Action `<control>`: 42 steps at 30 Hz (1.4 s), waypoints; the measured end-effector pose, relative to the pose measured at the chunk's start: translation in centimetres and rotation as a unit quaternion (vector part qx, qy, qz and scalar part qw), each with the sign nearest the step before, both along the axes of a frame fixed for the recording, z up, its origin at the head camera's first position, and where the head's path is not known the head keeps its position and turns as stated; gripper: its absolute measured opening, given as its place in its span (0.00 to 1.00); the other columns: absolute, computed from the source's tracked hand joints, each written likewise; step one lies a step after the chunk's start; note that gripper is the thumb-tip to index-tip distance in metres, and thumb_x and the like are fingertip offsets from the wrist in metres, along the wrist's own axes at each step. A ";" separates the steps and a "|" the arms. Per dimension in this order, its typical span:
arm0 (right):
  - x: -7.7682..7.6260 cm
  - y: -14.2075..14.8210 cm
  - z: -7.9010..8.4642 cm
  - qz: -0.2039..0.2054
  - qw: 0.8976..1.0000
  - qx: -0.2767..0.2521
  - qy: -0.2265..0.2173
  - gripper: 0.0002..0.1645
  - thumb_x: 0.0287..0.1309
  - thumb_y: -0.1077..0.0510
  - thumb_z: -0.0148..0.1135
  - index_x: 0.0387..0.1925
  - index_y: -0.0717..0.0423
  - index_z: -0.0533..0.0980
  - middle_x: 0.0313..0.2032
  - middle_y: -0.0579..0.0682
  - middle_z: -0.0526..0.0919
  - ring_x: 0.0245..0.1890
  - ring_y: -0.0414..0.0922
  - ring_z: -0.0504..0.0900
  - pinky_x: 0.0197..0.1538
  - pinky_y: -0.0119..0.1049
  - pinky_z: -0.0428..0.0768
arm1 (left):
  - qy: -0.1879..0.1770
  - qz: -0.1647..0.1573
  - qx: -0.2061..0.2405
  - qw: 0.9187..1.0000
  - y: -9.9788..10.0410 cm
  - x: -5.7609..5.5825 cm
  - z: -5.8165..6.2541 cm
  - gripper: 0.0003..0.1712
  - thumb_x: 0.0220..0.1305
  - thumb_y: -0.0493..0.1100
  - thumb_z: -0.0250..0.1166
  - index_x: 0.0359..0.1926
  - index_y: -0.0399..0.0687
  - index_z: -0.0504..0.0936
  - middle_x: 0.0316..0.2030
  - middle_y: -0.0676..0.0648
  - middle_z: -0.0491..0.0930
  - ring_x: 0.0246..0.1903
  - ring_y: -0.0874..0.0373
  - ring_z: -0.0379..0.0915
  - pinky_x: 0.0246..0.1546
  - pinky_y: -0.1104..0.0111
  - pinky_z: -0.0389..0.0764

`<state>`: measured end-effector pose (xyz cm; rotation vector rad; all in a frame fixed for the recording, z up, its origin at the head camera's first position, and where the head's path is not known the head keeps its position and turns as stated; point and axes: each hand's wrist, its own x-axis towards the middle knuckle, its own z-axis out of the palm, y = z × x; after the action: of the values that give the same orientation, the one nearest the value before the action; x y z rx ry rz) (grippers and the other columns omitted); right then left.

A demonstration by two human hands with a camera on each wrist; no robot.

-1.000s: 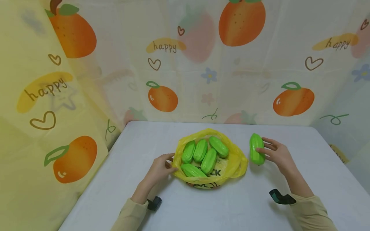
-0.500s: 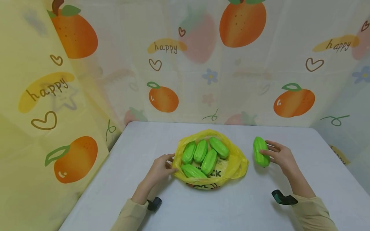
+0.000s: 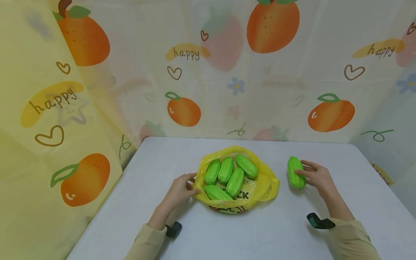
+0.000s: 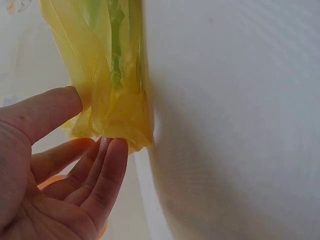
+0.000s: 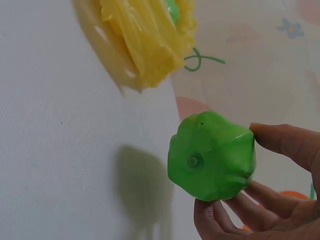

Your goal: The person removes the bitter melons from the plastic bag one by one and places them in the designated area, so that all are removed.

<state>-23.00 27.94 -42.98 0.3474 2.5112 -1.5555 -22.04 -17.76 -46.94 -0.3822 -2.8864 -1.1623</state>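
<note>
The right hand [image 3: 317,177] holds a glossy, bright-green, ribbed, elongated vegetable shape [image 3: 294,181], thumb and fingertips set on opposite sides of its body. It lies to the left of the palm, in the fingers' grasp, and its long axis runs mainly near to far, with the far end leaning slightly left. In the right wrist view it shows end-on, apart from its shadow [image 5: 142,182], so I judge it is lifted off the table.

The key relation is sideways: the held piece sits to the right of a thin yellow plastic bag [image 3: 269,186] with its mouth open upward, near its right edge but not touching it. Five similar green pieces [image 3: 235,181] lie inside, pointing in differing directions.

The left hand [image 3: 178,188] is at the opposite, left edge of the bag and well apart from the held piece, so the right hand is much the nearer to it. The left thumb and fingertips stand moderately apart, touching the yellow plastic; whether they pinch it I cannot tell. The bag rests on a white-covered table [image 3: 253,236].
</note>
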 end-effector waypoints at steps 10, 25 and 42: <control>-0.5 0.5 -1.0 -0.002 1.000 0.012 -0.015 0.47 0.60 0.46 0.61 0.71 0.63 0.51 0.68 0.69 0.57 0.65 0.61 0.63 0.56 0.44 0.77 | 0.001 0.000 0.000 1.000 0.0 0.1 0.1 0.35 0.49 0.39 0.74 0.60 0.42 0.74 0.41 0.47 0.80 0.31 0.62 0.76 0.32 0.72 0.78; -0.7 0.7 -1.5 -0.009 0.999 0.018 -0.025 0.48 0.59 0.46 0.62 0.71 0.63 0.51 0.68 0.69 0.57 0.64 0.60 0.64 0.46 0.32 0.77 | 0.001 0.003 -0.002 1.000 0.1 -0.1 0.0 0.35 0.48 0.39 0.74 0.60 0.42 0.75 0.41 0.46 0.80 0.31 0.63 0.76 0.32 0.72 0.78; -0.9 1.0 -2.0 0.014 0.999 0.018 -0.042 0.49 0.60 0.44 0.59 0.71 0.64 0.50 0.69 0.68 0.54 0.66 0.62 0.59 0.57 0.46 0.72 | -0.002 0.003 -0.004 1.000 -0.1 -0.1 -0.1 0.35 0.49 0.40 0.74 0.60 0.43 0.74 0.41 0.47 0.80 0.31 0.63 0.75 0.32 0.71 0.78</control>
<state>-23.94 28.90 -44.98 0.3724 2.4709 -1.4564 -22.18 -17.81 -47.06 -0.3712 -2.8942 -1.1533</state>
